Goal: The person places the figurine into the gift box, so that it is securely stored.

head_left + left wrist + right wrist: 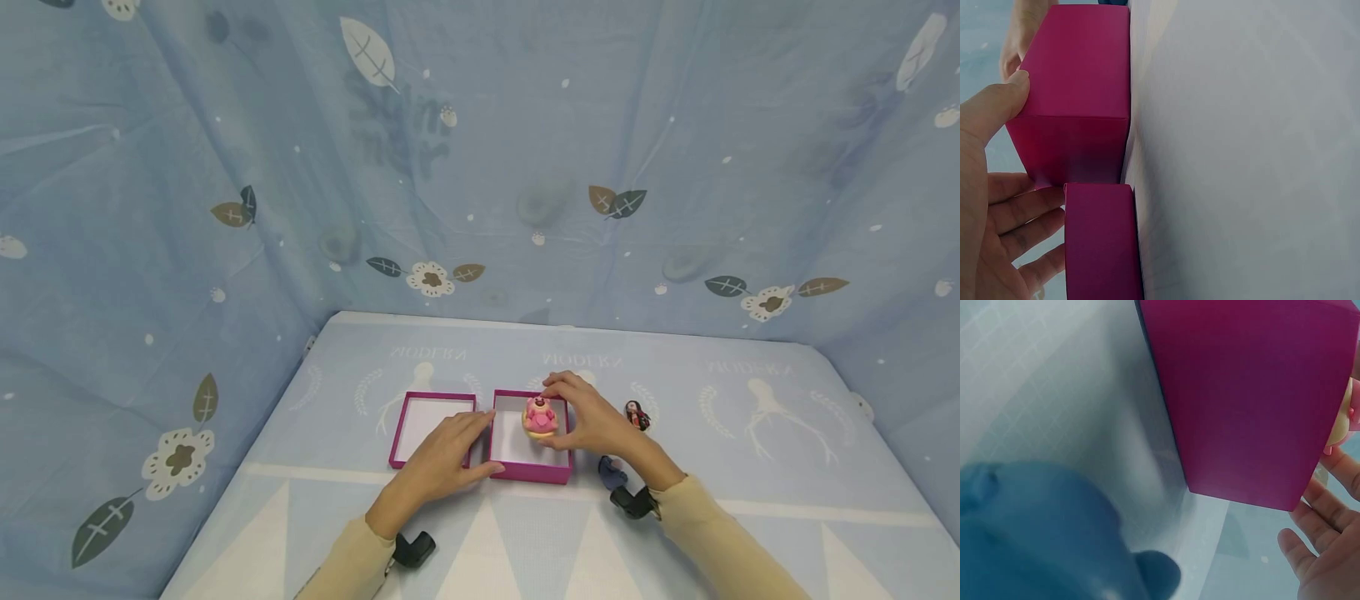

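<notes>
My right hand holds a pink toy figurine with a yellow base between thumb and fingers, over a magenta open-topped box. In the right wrist view, the figurine is partly hidden behind the box wall. My left hand is at the box's near left corner. Its thumb touches the box edge, and its extended fingers reach along the left side. A shallow magenta lid with a white inside lies left of the box, partly covered by my left hand.
A small black-and-red doll figure lies right of my right hand. Closer in, a blue figure sits beside my right wrist; it looms blurred in the right wrist view. Patterned blue cloth hangs behind the table.
</notes>
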Available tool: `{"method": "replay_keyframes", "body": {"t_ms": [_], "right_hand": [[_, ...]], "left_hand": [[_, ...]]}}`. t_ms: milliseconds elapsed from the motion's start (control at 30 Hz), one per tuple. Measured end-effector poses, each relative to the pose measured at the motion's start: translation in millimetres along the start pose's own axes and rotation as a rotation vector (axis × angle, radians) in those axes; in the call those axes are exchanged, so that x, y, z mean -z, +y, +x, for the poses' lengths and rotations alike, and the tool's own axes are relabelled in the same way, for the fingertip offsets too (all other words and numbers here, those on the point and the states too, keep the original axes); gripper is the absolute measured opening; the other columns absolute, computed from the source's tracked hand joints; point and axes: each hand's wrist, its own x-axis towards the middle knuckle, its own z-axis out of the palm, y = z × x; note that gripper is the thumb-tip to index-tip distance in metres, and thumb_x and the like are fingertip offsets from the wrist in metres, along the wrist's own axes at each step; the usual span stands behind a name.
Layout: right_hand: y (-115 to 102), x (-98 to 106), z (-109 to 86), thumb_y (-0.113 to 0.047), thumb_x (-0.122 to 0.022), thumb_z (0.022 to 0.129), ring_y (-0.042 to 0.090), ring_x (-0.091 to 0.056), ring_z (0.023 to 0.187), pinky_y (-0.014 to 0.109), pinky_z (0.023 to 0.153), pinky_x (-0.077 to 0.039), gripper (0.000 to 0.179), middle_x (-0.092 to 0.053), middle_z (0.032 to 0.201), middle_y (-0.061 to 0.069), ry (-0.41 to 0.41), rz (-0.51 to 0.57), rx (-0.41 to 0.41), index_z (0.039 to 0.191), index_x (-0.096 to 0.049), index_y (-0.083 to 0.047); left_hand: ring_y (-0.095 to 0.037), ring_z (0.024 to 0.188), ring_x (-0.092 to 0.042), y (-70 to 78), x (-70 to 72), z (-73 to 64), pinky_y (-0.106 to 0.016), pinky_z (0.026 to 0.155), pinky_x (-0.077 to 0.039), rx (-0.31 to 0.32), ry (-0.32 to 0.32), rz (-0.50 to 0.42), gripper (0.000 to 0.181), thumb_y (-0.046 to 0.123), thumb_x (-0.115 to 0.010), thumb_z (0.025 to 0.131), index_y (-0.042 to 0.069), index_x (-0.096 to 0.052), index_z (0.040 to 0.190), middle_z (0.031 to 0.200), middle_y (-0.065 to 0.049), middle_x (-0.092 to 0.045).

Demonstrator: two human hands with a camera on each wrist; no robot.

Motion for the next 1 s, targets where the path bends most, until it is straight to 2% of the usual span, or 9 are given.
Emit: {"method": "replay_keyframes", "body": {"t_ms": [333, 500, 700, 1000], "right_hand": [[4, -9, 3.5, -0.034, -0.09, 0.064, 0.036, -0.043, 0.133, 0.062, 0.104, -0.04, 0.058, -0.051, 0.133, 0.017, 0.029, 0.038, -0.008, 0.112, -0.065, -0.011], [4, -14, 4.7, -0.032, -0.091, 0.064, 0.039, -0.039, 0.136, 0.066, 0.105, -0.037, 0.059, -0.051, 0.134, 0.02, 0.045, 0.07, -0.033, 0.112, -0.065, -0.009], [1, -17, 5.9, -0.032, -0.092, 0.062, 0.039, -0.038, 0.137, 0.066, 0.106, -0.035, 0.059, -0.051, 0.134, 0.019, 0.057, 0.037, -0.06, 0.11, -0.066, -0.01], [1, -21, 7.1, -0.035, -0.093, 0.06, 0.038, -0.039, 0.135, 0.064, 0.107, -0.035, 0.057, -0.05, 0.135, 0.017, 0.046, 0.019, -0.046, 0.106, -0.067, -0.014]], "left_hand": [[-0.025, 0.13, -0.052, 0.1, 0.3, -0.1, -0.043, 0.11, -0.043, 0.008, -0.009, 0.01, 0.079, 0.056, -0.067, 0.086, 0.008, -0.047, 0.144, 0.138, -0.008, -0.058], [-0.024, 0.13, -0.052, 0.5, -0.1, -0.7, -0.043, 0.111, -0.042, 0.008, -0.01, 0.013, 0.079, 0.057, -0.066, 0.086, 0.008, -0.047, 0.145, 0.139, -0.008, -0.058], [-0.026, 0.13, -0.053, 1.2, 0.2, 0.0, -0.044, 0.11, -0.042, -0.005, 0.009, 0.008, 0.078, 0.055, -0.068, 0.085, 0.006, -0.048, 0.143, 0.137, -0.009, -0.059], [-0.025, 0.13, -0.053, 1.4, 0.7, 0.1, -0.044, 0.111, -0.042, 0.0, 0.0, 0.015, 0.078, 0.054, -0.068, 0.086, 0.007, -0.048, 0.144, 0.138, -0.01, -0.059]]}}
